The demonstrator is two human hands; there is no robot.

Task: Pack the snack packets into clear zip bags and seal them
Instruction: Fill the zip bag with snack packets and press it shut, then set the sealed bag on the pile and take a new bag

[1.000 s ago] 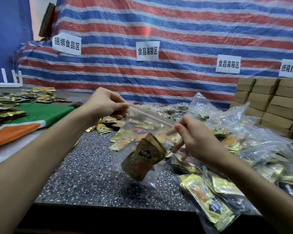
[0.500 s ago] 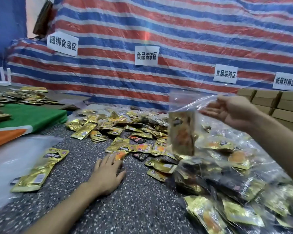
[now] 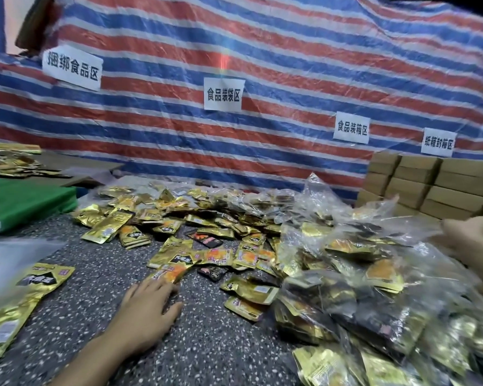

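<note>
Your left hand [image 3: 148, 310] lay palm down on the speckled table [image 3: 207, 346], fingers straight and spread, fingertips at the nearest of the loose snack packets [image 3: 179, 257] scattered across the middle. Your right hand [image 3: 469, 240] was at the far right against the heap of filled clear zip bags [image 3: 360, 291]; through the blur I could not tell whether it gripped the plastic. Cardboard boxes [image 3: 430, 185] stood stacked behind that heap.
</note>
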